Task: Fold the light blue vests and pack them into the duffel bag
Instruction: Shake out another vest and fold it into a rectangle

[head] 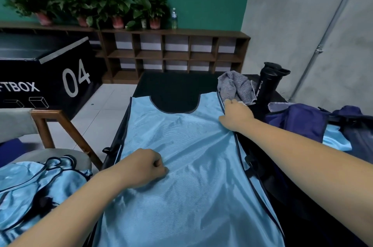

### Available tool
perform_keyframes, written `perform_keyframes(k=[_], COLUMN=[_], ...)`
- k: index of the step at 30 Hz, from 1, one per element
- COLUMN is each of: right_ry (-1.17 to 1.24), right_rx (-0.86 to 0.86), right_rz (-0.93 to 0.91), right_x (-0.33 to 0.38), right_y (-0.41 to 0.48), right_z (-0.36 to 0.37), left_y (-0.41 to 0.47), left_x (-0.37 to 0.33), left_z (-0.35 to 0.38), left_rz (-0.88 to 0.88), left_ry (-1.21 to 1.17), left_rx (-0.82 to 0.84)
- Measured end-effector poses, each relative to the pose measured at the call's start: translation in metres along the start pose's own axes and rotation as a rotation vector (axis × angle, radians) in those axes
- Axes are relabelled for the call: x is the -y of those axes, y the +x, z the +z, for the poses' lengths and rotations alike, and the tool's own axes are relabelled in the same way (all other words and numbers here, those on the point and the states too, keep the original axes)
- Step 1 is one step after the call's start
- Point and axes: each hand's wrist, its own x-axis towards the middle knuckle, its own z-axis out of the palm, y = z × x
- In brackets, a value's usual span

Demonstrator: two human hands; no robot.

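A light blue vest [181, 166] lies spread flat across the dark desk [173, 83] in the centre of the frame. Its fabric is a thin, shiny mesh with a fine diagonal weave, creased in soft ripples, and every edge is bound in narrow dark piping. The scooped neckline at the top forms a wide U through which the black desk surface shows.

The left hand [144, 168], lower centre, is curled into a loose fist with the knuckles pressed on the vest; small wrinkles radiate from it, but whether it pinches the cloth cannot be told. The right hand [236, 115], right of centre, lies palm down with fingers closed on the piped right edge near the shoulder strap, holding that hem.

At the lower left a crumpled heap of more vests [36, 184], glossy and tangled with dark trim, rests on a grey padded chair [50, 125] with a brown wooden frame. At the right edge a navy duffel bag [298, 119] of soft woven nylon sags open, with a patch of light blue cloth beside it. Above the right hand a grey striped towel [236, 87] lies bunched up, just beside a tall black cylindrical bottle [268, 83] with white lettering and a flip lid.

In the upper left stands a black box [46, 73] printed with "04". Behind, a brown wooden cubby shelf [173, 53] carries leafy potted plants [88, 4] in pink pots along a teal wall.
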Motion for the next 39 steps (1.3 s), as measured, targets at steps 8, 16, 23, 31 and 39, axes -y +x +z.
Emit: perform_keyframes(k=[8,16,23,31,39], right_ry=[0.063,0.088,0.049,0.044,0.127], right_rx=[-0.056,-0.052,-0.003,0.099,0.155], right_rz=[-0.135,-0.144,-0.153,-0.161,-0.119], right_x=[0.01,0.009,0.012,0.005,0.007], right_y=[0.034,0.09,0.131,0.164,0.176], right_z=[0.0,-0.002,0.006,0.027,0.028], left_y=[0.023,0.109,0.176,0.236,0.262], left_x=[0.016,0.06,0.092,0.132,0.146], left_z=[-0.034,-0.076,-0.102,-0.116,-0.121], left_rz=[-0.036,-0.124,-0.172,-0.168,-0.271], left_ry=[-0.173,-0.138,-0.051,0.084,0.224], left_rx=[-0.11,-0.331,-0.451,-0.432,-0.293])
